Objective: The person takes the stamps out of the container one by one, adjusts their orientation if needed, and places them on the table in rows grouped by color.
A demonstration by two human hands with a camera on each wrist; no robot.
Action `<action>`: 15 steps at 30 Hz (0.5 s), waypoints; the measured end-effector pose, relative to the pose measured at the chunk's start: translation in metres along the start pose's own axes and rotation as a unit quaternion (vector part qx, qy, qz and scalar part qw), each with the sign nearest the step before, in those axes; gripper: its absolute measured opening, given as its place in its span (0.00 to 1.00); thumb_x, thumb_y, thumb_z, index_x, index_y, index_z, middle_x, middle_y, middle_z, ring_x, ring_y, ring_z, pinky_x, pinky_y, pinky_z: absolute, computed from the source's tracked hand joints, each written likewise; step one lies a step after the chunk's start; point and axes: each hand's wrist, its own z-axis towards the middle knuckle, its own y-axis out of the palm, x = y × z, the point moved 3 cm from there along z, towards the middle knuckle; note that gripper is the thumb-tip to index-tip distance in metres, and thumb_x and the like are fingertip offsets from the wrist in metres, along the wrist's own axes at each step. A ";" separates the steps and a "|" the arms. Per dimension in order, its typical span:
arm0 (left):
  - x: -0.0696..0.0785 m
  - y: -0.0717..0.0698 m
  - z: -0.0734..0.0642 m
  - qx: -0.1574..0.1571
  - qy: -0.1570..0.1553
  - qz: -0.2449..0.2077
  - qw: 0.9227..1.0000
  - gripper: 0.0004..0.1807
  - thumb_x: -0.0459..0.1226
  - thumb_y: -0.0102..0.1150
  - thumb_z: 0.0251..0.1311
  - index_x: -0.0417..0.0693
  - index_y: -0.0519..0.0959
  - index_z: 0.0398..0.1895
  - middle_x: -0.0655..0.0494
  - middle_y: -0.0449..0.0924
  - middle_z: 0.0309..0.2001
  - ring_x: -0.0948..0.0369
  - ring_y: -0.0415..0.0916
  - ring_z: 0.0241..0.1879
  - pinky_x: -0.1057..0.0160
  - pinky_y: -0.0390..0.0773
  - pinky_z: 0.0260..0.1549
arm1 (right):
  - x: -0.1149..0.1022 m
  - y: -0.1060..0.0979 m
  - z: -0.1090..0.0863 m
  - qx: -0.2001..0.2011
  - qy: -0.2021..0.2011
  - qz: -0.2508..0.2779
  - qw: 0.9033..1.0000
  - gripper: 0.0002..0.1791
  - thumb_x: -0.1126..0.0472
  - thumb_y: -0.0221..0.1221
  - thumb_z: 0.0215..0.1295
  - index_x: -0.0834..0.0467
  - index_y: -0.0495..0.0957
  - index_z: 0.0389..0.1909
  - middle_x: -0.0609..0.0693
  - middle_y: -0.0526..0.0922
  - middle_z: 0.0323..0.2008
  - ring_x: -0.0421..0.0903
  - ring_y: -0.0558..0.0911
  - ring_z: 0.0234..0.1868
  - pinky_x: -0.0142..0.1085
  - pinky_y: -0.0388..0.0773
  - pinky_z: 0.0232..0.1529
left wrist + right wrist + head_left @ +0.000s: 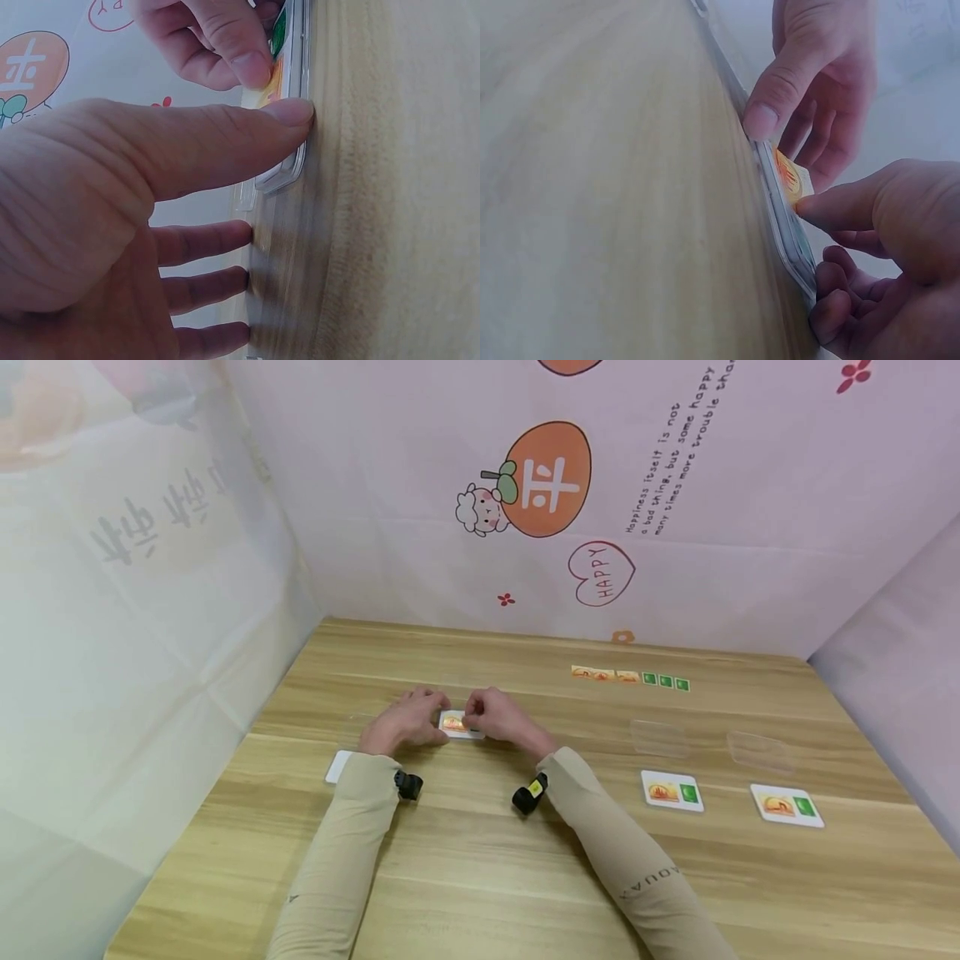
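Observation:
A white card [452, 733] lies on the wooden table between the two hands, a small orange picture piece [789, 175] and a bit of green on its face. My left hand [408, 723] steadies it by the left end, thumb [289, 114] against the near edge; its index finger is hidden in the left wrist view, the other fingers reaching the table. My right hand [502, 718] pinches the right end of the orange picture piece, which tilts slightly up from the card. Under the right fingers the card's green part [279, 34] is mostly covered.
Another white card [339, 767] lies by the left sleeve. To the right are two cards [672, 792] [787, 806] bearing orange and green pieces, with clear plates [660, 738] [760, 752] behind them. Loose orange pieces [602, 674] and green pieces [665, 682] line the back.

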 end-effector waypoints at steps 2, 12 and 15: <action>0.000 0.000 0.001 0.002 0.001 0.001 1.000 0.30 0.45 0.65 0.59 0.55 0.69 0.64 0.47 0.57 0.72 0.46 0.55 0.71 0.39 0.64 0.64 | 0.001 -0.001 0.000 -0.003 -0.004 0.004 1.000 0.04 0.62 0.63 0.63 0.57 0.78 0.32 0.48 0.80 0.31 0.41 0.74 0.30 0.30 0.70 0.31; 0.000 0.000 0.000 0.004 0.003 0.003 1.000 0.30 0.45 0.65 0.59 0.55 0.69 0.64 0.46 0.57 0.72 0.45 0.55 0.71 0.40 0.64 0.64 | 0.000 -0.006 -0.002 -0.021 -0.002 0.051 0.998 0.04 0.61 0.62 0.65 0.55 0.77 0.32 0.48 0.79 0.31 0.43 0.73 0.30 0.32 0.69 0.30; 0.001 -0.001 0.000 0.004 0.001 -0.001 1.000 0.29 0.45 0.65 0.59 0.55 0.69 0.64 0.46 0.57 0.73 0.46 0.54 0.71 0.39 0.64 0.64 | 0.000 -0.006 -0.003 -0.021 -0.002 0.045 0.999 0.04 0.61 0.63 0.65 0.54 0.77 0.32 0.47 0.79 0.31 0.42 0.73 0.30 0.31 0.69 0.30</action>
